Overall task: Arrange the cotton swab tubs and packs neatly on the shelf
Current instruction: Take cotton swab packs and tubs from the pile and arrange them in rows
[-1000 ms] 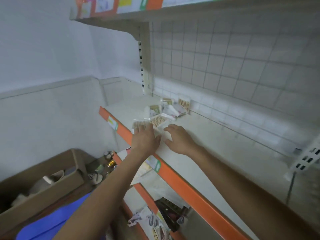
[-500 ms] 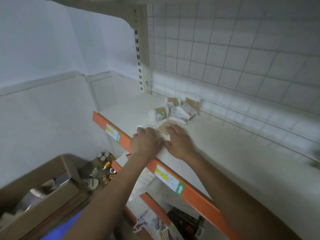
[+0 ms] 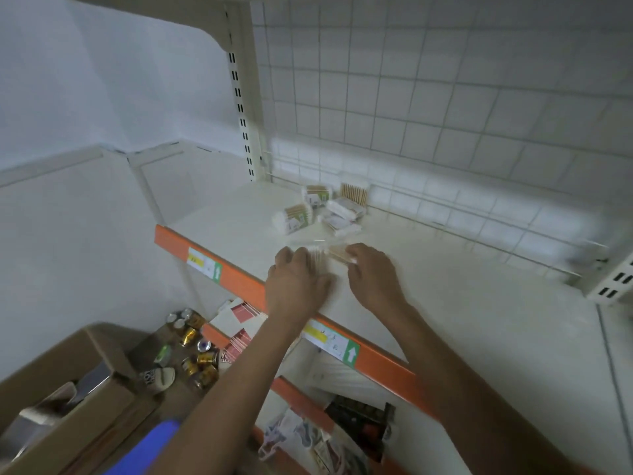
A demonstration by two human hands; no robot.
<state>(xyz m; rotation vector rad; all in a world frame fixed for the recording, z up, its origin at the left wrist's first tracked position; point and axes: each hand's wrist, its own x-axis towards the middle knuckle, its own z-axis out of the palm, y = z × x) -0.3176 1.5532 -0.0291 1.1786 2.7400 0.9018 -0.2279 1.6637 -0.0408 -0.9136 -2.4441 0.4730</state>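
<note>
Your left hand [image 3: 298, 286] pressed flat on a clear pack [image 3: 317, 253] while your right hand [image 3: 373, 279] seemingly pinched a second pack [image 3: 337, 254] beside it on the shelf [image 3: 445, 303]; both needed aligning with the heap [image 3: 322, 214] beyond your fingertips.

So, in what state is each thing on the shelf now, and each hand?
left hand, pressing flat on clear swab pack
right hand, fingers curled on second swab pack
back tub, upright
left tub, lying on its side
flat packs, lying askew
cardboard box, open
</note>
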